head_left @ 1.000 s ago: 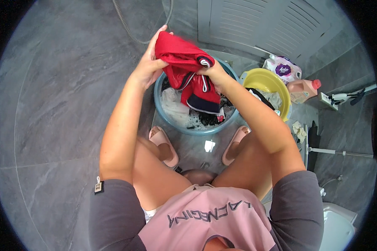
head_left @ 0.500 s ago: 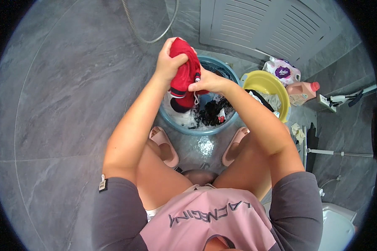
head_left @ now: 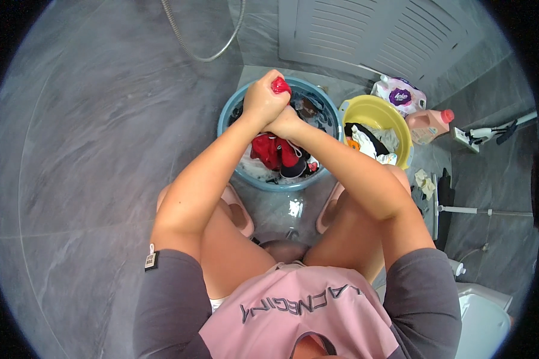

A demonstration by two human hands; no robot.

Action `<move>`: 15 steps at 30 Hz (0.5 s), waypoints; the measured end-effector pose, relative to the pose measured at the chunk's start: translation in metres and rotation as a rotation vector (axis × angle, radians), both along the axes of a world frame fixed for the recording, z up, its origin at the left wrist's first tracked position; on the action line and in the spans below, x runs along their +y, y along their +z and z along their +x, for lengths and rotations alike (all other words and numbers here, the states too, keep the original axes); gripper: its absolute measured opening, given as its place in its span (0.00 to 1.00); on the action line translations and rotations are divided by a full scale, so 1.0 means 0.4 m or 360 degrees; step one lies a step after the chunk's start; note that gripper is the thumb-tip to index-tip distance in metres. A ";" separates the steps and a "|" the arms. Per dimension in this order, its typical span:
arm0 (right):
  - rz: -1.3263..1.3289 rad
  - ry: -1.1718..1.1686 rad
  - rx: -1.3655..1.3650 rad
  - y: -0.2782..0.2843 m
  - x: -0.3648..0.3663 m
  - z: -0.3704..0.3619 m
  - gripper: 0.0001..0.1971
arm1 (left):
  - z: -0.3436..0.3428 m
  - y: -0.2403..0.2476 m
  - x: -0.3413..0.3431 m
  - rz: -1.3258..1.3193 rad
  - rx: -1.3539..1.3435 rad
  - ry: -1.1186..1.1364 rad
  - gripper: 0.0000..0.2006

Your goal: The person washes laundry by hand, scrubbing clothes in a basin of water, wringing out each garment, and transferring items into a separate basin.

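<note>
We list: left hand [head_left: 265, 99] and right hand [head_left: 286, 123], together, clamped on red garment [head_left: 266, 149], over blue tub [head_left: 281, 187]; a slackened grip, we judge, could let the garment drop and splash.

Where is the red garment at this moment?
In the head view, the red garment is gripped in the left hand and right hand over the blue basin, just left of the yellow basin.
</note>
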State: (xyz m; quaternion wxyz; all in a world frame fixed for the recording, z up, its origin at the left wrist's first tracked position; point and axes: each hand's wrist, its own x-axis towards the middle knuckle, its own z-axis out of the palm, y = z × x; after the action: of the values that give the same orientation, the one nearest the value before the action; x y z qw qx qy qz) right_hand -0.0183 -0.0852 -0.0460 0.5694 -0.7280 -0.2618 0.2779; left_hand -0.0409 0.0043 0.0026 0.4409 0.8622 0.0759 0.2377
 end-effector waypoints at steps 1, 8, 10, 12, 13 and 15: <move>0.0000 -0.0007 0.0004 -0.014 -0.002 0.006 0.30 | -0.003 0.003 -0.006 0.0000 0.0004 -0.0007 0.12; 0.0169 0.0129 -0.0693 -0.054 -0.010 0.045 0.23 | -0.001 0.030 -0.037 0.0174 0.0034 0.0024 0.12; 0.0251 0.0142 -0.0737 -0.017 -0.004 0.036 0.21 | -0.004 0.037 -0.021 0.0185 0.0029 0.0051 0.12; 0.0271 0.0135 -0.0387 0.038 -0.015 0.026 0.19 | -0.004 0.040 0.016 -0.0108 -0.0157 -0.0216 0.17; 0.0275 0.0113 -0.0042 0.076 -0.025 0.020 0.17 | -0.008 0.049 0.046 -0.0360 -0.0077 -0.0472 0.31; 0.0553 -0.0002 0.0174 0.127 -0.045 0.038 0.16 | -0.031 0.099 0.067 -0.0816 0.0012 -0.0791 0.44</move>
State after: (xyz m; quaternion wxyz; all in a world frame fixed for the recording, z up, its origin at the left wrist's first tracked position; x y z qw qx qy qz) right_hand -0.0032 -0.1033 0.0046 0.7001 -0.6027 -0.2741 0.2671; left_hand -0.0533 0.0309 0.0421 0.6870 0.7165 -0.0773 0.0933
